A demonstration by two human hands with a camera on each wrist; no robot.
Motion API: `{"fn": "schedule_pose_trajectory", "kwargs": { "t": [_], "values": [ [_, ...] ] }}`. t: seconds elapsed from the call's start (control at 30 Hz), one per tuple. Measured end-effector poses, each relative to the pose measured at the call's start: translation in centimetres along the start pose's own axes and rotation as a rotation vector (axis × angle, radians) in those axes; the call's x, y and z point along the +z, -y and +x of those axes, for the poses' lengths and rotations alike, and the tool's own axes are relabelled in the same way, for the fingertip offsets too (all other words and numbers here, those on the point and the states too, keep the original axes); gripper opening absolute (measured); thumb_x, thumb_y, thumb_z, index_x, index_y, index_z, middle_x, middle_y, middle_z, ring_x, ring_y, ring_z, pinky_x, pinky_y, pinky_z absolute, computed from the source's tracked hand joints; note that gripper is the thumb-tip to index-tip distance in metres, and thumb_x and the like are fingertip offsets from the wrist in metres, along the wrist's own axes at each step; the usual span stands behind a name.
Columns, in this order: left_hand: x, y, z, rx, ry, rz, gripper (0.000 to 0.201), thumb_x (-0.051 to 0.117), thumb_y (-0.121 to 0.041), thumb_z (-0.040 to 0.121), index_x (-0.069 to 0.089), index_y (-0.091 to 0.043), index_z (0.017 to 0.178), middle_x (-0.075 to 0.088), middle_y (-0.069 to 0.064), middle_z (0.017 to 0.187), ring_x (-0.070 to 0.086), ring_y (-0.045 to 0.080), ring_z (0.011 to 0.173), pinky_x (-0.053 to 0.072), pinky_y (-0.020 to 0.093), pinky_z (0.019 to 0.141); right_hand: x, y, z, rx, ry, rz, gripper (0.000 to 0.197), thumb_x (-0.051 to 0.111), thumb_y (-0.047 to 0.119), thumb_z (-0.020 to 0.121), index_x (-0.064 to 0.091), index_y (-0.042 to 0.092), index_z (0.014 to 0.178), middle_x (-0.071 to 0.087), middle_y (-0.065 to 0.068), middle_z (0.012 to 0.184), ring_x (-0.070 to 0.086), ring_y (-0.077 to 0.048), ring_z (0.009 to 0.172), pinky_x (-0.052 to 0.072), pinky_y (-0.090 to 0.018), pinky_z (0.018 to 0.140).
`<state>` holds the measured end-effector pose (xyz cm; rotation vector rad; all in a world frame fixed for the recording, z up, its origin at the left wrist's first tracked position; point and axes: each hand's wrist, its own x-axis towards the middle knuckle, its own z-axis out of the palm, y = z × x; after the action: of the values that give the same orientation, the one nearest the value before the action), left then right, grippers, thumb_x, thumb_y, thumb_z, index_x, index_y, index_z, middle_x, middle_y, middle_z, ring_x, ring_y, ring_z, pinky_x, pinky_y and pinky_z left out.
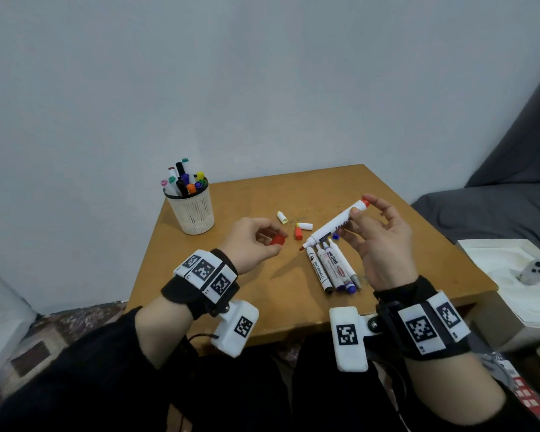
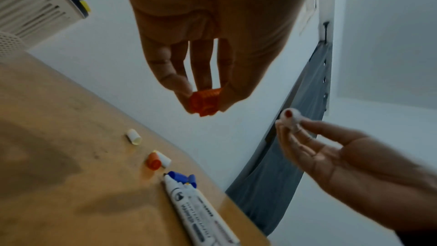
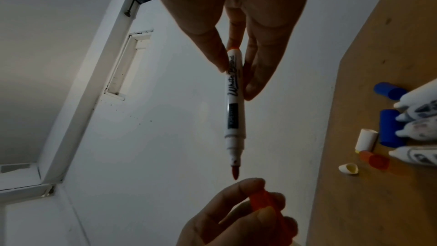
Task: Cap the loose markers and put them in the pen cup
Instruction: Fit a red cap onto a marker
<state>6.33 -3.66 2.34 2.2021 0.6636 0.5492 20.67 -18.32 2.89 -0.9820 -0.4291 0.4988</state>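
The red marker [image 1: 337, 224] you hold is white-barrelled with black lettering, a red end plug and a bare red tip. Your right hand [image 1: 379, 241] pinches its rear half between thumb and fingers, above the wooden table [image 1: 231, 294]. Its long axis runs diagonally, tip pointing down and toward your left hand [image 1: 251, 241], whose fingertips pinch the ribbed red cap [image 1: 277, 240] close to the tip, not touching. The pen cup [image 1: 194, 210] stands at the table's far left corner.
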Motion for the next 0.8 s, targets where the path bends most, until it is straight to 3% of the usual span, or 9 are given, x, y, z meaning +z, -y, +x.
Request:
{"fn": "schedule_pose_trajectory", "kwargs": {
  "t": [0.13, 0.27, 0.43, 0.53, 0.7, 0.8],
  "values": [
    [0.1, -0.9, -2.7, -0.023, -0.070, -0.184, 0.032, 0.075, -0.008, 0.073, 0.062, -0.023, 0.098, 0.069, -0.004, 0.083, 0.061, 0.006, 0.073, 0.049, 0.017, 0.071, 0.6, 0.3, -0.9, -0.075, -0.014, 0.017, 0.032, 0.058, -0.003, 0.088, 0.054, 0.010, 0.116, 0.064, 0.005, 0.055, 0.065, -0.010, 0.065, 0.059, -0.036, 0.076],
    [0.7, -1.3, -4.7, -0.033, -0.124, -0.286, 0.026, 0.076, -0.007, 0.072, 0.063, -0.023, 0.089, 0.067, -0.005, 0.086, 0.061, 0.007, 0.080, 0.050, 0.017, 0.071, 1.1, 0.5, -1.9, -0.079, -0.016, 0.038, 0.032, 0.058, -0.002, 0.088, 0.054, 0.010, 0.117, 0.066, 0.004, 0.058, 0.067, -0.012, 0.070, 0.058, -0.035, 0.075],
    [1.2, -1.2, -6.3, 0.007, -0.173, -0.398, 0.023, 0.076, -0.006, 0.072, 0.069, -0.018, 0.091, 0.071, -0.003, 0.089, 0.064, 0.004, 0.081, 0.052, 0.017, 0.075, 1.5, 0.2, -3.1, -0.048, 0.026, 0.031, 0.029, 0.058, -0.002, 0.088, 0.054, 0.010, 0.114, 0.067, 0.002, 0.057, 0.068, -0.012, 0.066, 0.059, -0.031, 0.067],
    [1.5, -1.4, -6.8, 0.019, -0.182, -0.448, 0.023, 0.074, -0.004, 0.073, 0.070, -0.017, 0.092, 0.071, -0.003, 0.088, 0.064, 0.003, 0.080, 0.051, 0.016, 0.074, 1.7, -0.2, -3.9, -0.027, 0.052, 0.032, 0.029, 0.057, -0.003, 0.088, 0.053, 0.009, 0.114, 0.070, 0.001, 0.061, 0.069, -0.012, 0.066, 0.060, -0.033, 0.070],
    [2.8, -1.6, -7.2, 0.032, -0.225, -0.419, 0.019, 0.067, -0.011, 0.082, 0.066, -0.028, 0.092, 0.066, -0.010, 0.082, 0.058, -0.003, 0.071, 0.047, 0.011, 0.066, 1.8, -1.3, -5.1, 0.030, 0.055, 0.087, 0.024, 0.058, -0.006, 0.086, 0.051, 0.006, 0.105, 0.070, -0.002, 0.063, 0.069, -0.016, 0.064, 0.058, -0.029, 0.061],
    [3.7, -1.5, -7.6, -0.005, -0.272, -0.402, 0.013, 0.069, -0.020, 0.082, 0.067, -0.033, 0.085, 0.064, -0.005, 0.074, 0.052, 0.001, 0.061, 0.043, 0.016, 0.058, 1.7, -2.1, -6.0, 0.070, 0.059, 0.110, 0.028, 0.064, -0.002, 0.079, 0.051, 0.004, 0.103, 0.071, -0.010, 0.071, 0.070, -0.021, 0.065, 0.057, -0.030, 0.060]
  ]
}}
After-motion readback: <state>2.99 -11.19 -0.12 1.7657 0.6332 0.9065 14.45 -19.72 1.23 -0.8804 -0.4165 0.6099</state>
